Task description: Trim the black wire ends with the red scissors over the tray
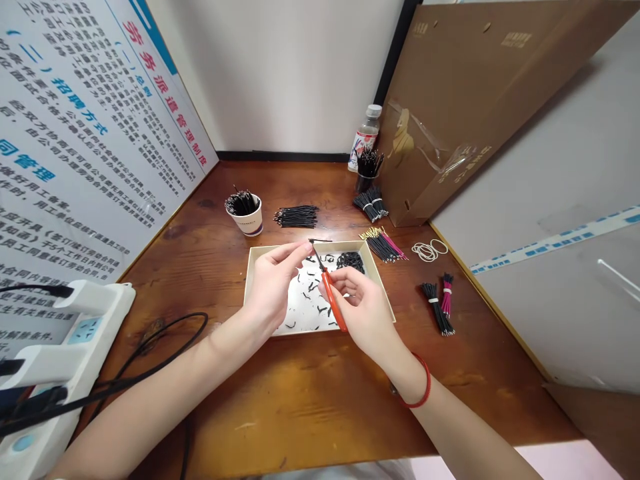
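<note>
Pinching thin black wire (320, 240) in left grip (273, 287); right grip (363, 313) apparently around orange scissors (333, 303)

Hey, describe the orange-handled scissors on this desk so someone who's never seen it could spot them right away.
On the wooden desk, find the cream tray at the middle. Over it, the person's right hand, with a red cord bracelet on its wrist, holds the scissors; their bright orange handles stand out from the black wire bundles nearby.
</note>
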A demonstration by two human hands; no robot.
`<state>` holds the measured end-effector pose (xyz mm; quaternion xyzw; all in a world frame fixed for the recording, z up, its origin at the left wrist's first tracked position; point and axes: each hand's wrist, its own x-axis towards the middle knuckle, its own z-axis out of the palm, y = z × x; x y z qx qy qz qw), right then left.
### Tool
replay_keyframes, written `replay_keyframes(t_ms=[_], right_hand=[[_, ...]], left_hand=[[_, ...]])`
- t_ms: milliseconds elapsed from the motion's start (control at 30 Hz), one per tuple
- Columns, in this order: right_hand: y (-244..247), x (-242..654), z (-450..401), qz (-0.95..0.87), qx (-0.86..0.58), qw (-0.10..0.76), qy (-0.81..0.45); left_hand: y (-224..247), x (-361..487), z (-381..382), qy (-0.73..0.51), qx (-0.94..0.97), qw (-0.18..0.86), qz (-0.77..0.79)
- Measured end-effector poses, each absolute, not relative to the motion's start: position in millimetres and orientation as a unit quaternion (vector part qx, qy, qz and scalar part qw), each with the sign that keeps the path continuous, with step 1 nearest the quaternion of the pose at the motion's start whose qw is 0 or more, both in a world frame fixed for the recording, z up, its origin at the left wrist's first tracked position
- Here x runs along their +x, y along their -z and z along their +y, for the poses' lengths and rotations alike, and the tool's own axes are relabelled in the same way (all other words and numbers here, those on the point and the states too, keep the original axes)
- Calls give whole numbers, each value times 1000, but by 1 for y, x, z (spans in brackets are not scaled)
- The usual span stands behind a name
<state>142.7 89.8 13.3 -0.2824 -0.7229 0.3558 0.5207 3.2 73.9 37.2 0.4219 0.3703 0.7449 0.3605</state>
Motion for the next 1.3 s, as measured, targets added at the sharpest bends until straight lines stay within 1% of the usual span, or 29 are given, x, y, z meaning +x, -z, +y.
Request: replay_keyframes(t_ms=[1300], right_hand=[[-12,148,91,-737,-293,514,-327]], left_hand=[[-33,7,75,-750,420,344,377]])
